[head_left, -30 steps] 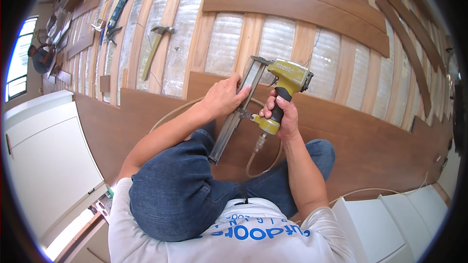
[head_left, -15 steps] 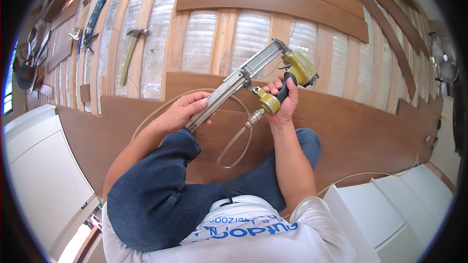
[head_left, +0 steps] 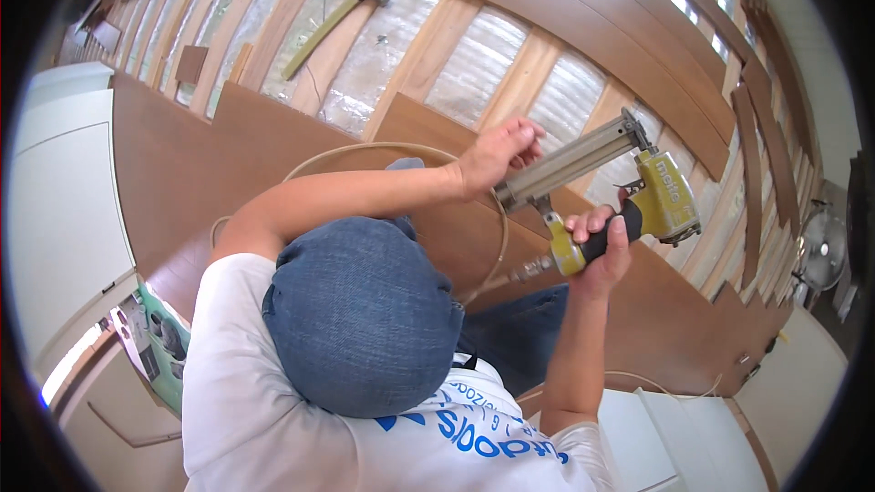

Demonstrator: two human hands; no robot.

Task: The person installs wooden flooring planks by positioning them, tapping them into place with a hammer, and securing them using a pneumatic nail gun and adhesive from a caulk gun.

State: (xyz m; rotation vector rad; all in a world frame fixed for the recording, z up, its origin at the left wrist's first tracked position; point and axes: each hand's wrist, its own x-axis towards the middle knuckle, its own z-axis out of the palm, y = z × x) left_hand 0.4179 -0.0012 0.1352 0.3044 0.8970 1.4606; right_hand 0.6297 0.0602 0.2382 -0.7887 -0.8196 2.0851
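My right hand (head_left: 597,241) is wrapped around the black grip of a yellow-green pneumatic nailer (head_left: 670,196), clear of the floor at the right. Its long grey magazine (head_left: 574,159) slants down toward the left, and an air hose fitting (head_left: 533,269) joins the handle's lower end. Beside the magazine's near end is my left hand (head_left: 497,159), its fingers curled in. The inside of that hand is hidden, so I cannot tell whether it holds anything. My raised knee in blue jeans covers part of the floor below.
Brown floorboards (head_left: 182,159) meet wooden battens (head_left: 524,73) with shiny sheeting between them. Loose planks (head_left: 611,14) lie across the battens at the far right. A hammer (head_left: 337,23) rests at the far left. The air hose (head_left: 365,148) loops behind my left arm. White cabinets (head_left: 68,187) stand at the left.
The magazine's extended part has slid in, so it looks shorter. My left hand has left the magazine and curled its fingers. The view has turned, and the nailer now appears farther right.
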